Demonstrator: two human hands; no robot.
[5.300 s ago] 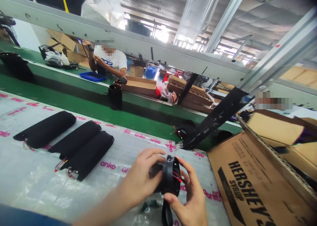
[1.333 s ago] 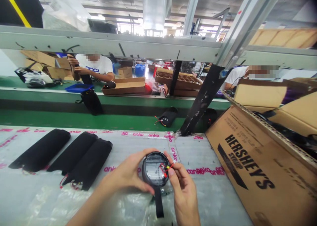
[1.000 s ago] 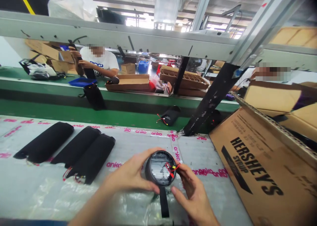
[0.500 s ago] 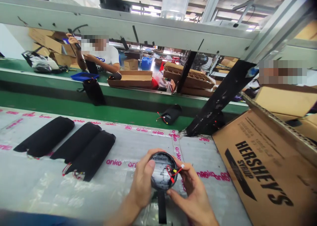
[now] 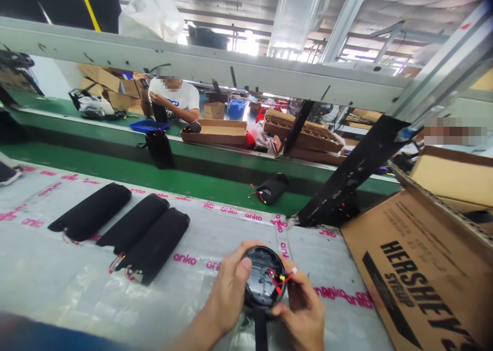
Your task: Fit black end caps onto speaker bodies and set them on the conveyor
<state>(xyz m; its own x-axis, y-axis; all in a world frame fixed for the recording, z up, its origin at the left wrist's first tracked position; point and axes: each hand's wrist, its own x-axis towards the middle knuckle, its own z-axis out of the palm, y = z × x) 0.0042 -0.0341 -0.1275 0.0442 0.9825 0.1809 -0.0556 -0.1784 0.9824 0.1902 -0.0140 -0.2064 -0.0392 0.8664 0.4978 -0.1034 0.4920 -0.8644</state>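
Note:
A round black cylindrical housing (image 5: 259, 279) is held with its end facing me, a black strap (image 5: 261, 330) hanging below it. Red wires with a yellow piece and a white connector (image 5: 281, 279) stick out over its right rim. My left hand (image 5: 227, 289) grips the left side, thumb on the rim and fingers behind. On the right, my right hand (image 5: 306, 307) is closed around the lower right rim, its fingers bent close to the wires; part of them is hidden. Left of my hands, several black fabric-covered cylinders (image 5: 154, 246) lie on the wrapped tabletop, wires showing at their near ends.
A Hershey's syrup carton (image 5: 408, 269) stands open at the right, beside a slanting black post (image 5: 346, 176). Beyond the table, a green conveyor (image 5: 215, 181) carries a wired black cylinder (image 5: 273, 188) and a strapped one (image 5: 159, 150). Across it, a co-worker (image 5: 188, 99) handles a dark object.
The camera view has shifted, so the scene sits lower and further right. My right thumb has drawn in closer to the housing's rim. Both hands still hold the housing.

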